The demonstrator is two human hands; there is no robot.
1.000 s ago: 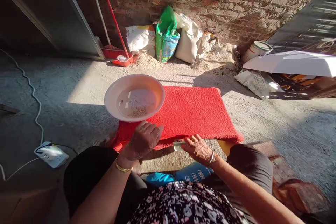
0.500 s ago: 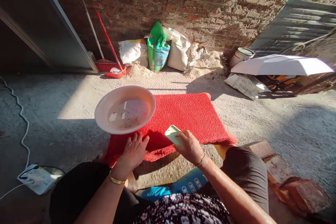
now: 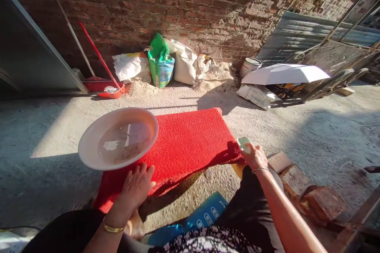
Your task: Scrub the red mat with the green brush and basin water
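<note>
A wet-looking red cloth (image 3: 190,130) with a rough pile is spread over a low support in front of me. My left hand (image 3: 138,184) lies on its near left part with fingers spread, just below the rim of the basin. That wide, pale plastic basin (image 3: 89,152) stands on the cloth's left side and holds water, with some dark specks in it. At the right edge of the cloth, my right hand (image 3: 257,158) grips a pale green scrubbing brush (image 3: 244,144). The brush's underside is mostly hidden, so contact with the cloth is unclear.
Sacks, including a green bag (image 3: 160,61), lean on the brick wall (image 3: 184,12) beside sandy heaps. A red dustpan (image 3: 113,93) stands left of them. Bricks (image 3: 323,205) lie right of my knee. A white umbrella (image 3: 285,74) and a bucket (image 3: 249,67) are farther back.
My right hand has moved rightward with the brush, from the cloth's near middle to its right edge. The left hand stays on the cloth by the basin. The view has turned rightward.
</note>
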